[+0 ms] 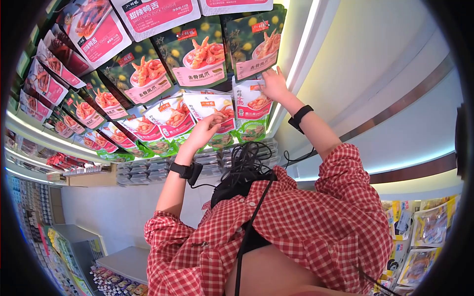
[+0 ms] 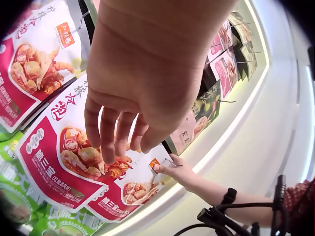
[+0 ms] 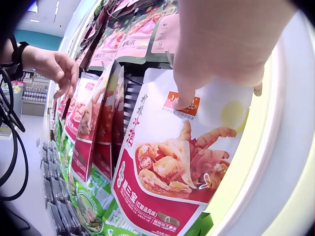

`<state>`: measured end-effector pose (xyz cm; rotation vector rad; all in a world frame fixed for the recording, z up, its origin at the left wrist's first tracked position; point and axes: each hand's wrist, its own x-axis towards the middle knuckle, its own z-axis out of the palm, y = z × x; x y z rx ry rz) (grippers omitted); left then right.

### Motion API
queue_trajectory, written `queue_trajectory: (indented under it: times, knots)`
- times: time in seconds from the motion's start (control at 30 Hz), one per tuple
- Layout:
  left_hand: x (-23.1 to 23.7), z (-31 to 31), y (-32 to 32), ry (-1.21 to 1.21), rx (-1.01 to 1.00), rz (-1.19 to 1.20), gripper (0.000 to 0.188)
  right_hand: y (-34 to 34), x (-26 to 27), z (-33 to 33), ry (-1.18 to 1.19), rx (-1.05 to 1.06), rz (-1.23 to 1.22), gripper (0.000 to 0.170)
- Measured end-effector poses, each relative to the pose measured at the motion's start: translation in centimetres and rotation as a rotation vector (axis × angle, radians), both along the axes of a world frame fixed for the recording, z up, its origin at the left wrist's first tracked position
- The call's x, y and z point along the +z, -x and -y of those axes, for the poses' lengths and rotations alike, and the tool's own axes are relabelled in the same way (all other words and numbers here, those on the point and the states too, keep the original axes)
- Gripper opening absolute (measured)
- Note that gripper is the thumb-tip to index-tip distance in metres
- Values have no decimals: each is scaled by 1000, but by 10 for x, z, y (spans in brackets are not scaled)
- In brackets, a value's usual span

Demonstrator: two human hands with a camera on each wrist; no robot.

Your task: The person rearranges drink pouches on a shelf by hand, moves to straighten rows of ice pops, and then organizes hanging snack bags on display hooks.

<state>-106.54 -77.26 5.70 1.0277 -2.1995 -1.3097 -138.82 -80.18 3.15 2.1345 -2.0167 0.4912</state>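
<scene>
a red-and-white checked shirt [image 1: 306,212] is filling the lower middle of the head view, with black cables [image 1: 249,160] bunching just above it. at the upper middle, the right hand [image 1: 275,85] is resting at the top of a white-and-red 脆三宝 pouch [image 1: 253,106], which is hanging at the right end of its row, below a dark green boneless chicken feet pouch [image 1: 254,42]. in the right wrist view, the thumb is touching the pouch's orange label [image 3: 196,105], near a metal hook [image 3: 169,58]; the other fingers are mostly hiding, so i cannot tell whether they are pinching the bag.

the left hand [image 1: 202,130] is hovering lower and further left, its fingers bending loosely with gaps between them, holding nothing. in the left wrist view it is hanging over the neighbouring white-and-red pouch [image 2: 64,157]; whether the fingertips are touching it i cannot tell. green pouches [image 3: 96,201] are hanging beneath.

the 脆三宝 pouch is looking fairly light and floppy, its shiny film probably being slippery, its contents likely sagging toward the bottom. the flat top strip is seeming the surest hold, thumb in front and fingers behind; squeezing the belly would probably be bulging it.
</scene>
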Motion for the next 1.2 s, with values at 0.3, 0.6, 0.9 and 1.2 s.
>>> queue_trajectory:
  times: [0.3,0.6,0.9,1.2]
  knots:
    - [-17,-14,-18,24,26,59,25,1,6,-6,-133,-1,248,31]
    - [-19,-28,-18,-19,5,138,26,-3,16,-31,-143,-4,298,23]
    - [-31,-36,-17,-59,-16,134,26,3,11,-9,-120,20,60,54]
    - [-36,-32,-21,-34,-14,146,25,9,34,0,-366,70,-22,61]
